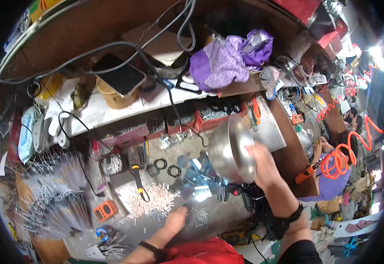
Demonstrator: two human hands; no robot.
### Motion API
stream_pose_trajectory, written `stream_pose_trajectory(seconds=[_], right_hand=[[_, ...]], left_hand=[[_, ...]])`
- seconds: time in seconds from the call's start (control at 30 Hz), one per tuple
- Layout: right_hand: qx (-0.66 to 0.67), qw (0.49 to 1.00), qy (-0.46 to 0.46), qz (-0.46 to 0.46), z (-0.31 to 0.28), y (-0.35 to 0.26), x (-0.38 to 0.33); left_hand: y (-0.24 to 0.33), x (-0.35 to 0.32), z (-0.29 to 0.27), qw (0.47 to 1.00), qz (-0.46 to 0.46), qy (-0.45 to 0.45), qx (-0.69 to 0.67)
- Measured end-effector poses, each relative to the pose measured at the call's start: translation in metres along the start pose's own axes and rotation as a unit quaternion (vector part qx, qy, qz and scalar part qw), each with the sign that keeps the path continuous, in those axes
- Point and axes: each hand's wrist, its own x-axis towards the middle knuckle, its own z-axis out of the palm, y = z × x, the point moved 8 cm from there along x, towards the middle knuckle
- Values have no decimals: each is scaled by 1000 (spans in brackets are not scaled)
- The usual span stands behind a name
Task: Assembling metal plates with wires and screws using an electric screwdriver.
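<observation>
My right hand grips the rim of a shiny metal bowl, which is tipped on its side above the workbench and slightly blurred. At the bench's near edge, my left hand rests low with its fingers curled; whatever may be in them is hidden. Just beyond it lies a heap of small whitish pieces. A smaller scatter of thin metal pins is to its right. A screwdriver-like tool with a black and yellow handle lies across the heap's far side.
Bundles of wire-ended parts crowd the left, near an orange multimeter. Black rings and pliers lie mid-bench. Red bins line the back under a shelf with purple cloth. A co-worker sits at right beside a coiled orange hose.
</observation>
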Motion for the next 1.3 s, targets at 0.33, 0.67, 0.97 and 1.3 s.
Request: stream_pose_trajectory(seconds=[0.33, 0.67, 0.97, 1.3], right_hand=[[55, 990, -79, -107, 124, -135, 176], [-280, 932, 156, -170, 112, -142, 220], [-174, 909, 55, -375, 86, -130, 144], [-319, 898, -115, -282, -42, 6, 8]], left_hand=[[14, -85, -83, 972, -180, 99, -119], [21, -141, -106, 979, -168, 97, -66], [-17, -186, -56, 929, -353, -55, -94], [16, -195, -77, 929, -364, 13, -63]])
